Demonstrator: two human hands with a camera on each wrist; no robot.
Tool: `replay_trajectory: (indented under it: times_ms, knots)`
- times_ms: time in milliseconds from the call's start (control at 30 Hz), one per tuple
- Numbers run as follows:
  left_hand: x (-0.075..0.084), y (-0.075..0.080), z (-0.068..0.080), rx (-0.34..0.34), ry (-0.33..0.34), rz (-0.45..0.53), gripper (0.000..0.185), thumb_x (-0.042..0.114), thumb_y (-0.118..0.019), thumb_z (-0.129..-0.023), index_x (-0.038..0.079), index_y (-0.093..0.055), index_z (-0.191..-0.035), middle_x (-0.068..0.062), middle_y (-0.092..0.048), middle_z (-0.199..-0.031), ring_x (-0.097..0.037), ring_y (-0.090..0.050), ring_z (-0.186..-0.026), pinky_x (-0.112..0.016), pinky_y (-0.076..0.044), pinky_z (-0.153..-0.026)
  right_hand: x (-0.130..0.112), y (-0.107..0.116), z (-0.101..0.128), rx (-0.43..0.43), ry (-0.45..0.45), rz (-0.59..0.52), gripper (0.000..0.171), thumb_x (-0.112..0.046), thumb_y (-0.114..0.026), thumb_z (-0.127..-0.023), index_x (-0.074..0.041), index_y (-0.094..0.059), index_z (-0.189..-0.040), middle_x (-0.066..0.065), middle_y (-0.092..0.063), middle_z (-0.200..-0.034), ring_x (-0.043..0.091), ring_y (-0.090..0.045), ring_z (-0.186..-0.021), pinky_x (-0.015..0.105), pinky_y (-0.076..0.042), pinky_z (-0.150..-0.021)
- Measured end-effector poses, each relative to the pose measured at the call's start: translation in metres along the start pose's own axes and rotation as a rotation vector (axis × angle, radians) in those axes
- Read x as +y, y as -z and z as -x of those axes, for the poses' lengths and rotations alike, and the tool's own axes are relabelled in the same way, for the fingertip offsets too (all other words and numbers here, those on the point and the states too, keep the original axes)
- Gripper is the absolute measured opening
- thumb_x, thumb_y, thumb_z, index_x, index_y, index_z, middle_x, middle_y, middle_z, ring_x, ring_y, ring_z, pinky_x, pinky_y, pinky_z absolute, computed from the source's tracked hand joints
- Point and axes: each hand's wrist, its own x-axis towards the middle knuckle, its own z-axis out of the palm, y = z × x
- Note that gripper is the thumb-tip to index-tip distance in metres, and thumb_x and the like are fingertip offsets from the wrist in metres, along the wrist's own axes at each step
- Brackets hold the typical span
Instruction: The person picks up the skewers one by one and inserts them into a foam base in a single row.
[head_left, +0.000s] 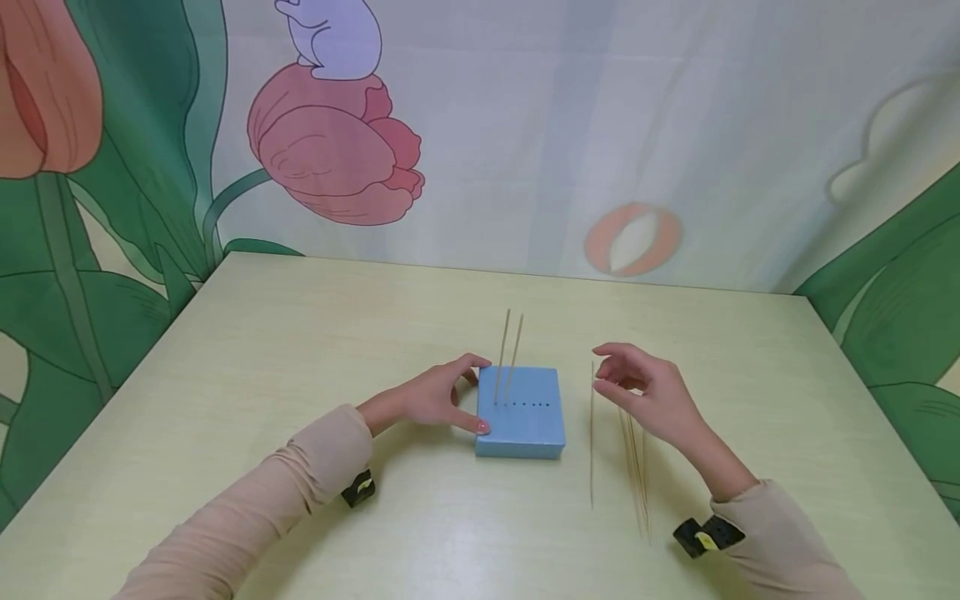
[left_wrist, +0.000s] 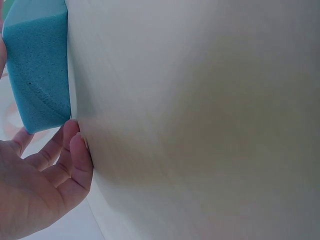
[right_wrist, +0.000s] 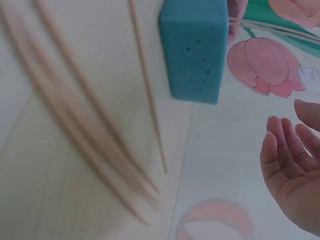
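Observation:
A light blue foam block (head_left: 525,429) lies on the table, a row of small holes across its top. Two thin wooden sticks (head_left: 502,350) stand upright in holes at the left of that row. My left hand (head_left: 435,396) grips the block's left side, thumb on the near corner and fingers at the far one. To the right of the block, my right hand (head_left: 651,390) hovers with fingers bent loosely and nothing between them. Below its fingertips lies a single stick (head_left: 592,458). Several more sticks (head_left: 636,467) lie in a loose bunch beneath the hand.
The pale wooden table (head_left: 360,308) ends at a printed cloth backdrop (head_left: 495,150) with flowers and leaves. In the right wrist view, further small holes (right_wrist: 199,42) show in a side of the block.

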Motion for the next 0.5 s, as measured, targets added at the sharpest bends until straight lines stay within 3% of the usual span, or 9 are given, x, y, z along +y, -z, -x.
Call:
replay_trajectory:
  times_ms: [500]
  knots:
    - [0.001, 0.0, 0.001, -0.003, -0.002, 0.003, 0.083, 0.033, -0.078, -0.071, 0.013, -0.03, -0.136, -0.012, -0.047, -0.121, -0.018, -0.049, -0.071, -0.027, -0.04, -0.068, 0.046, 0.018, 0.017, -0.108, -0.152, 0.085, 0.037, -0.004, -0.069, -0.08, 0.001, -0.056, -0.114, 0.005, -0.057, -0.081, 0.013, -0.055, -0.07, 0.024, -0.046, -0.062]
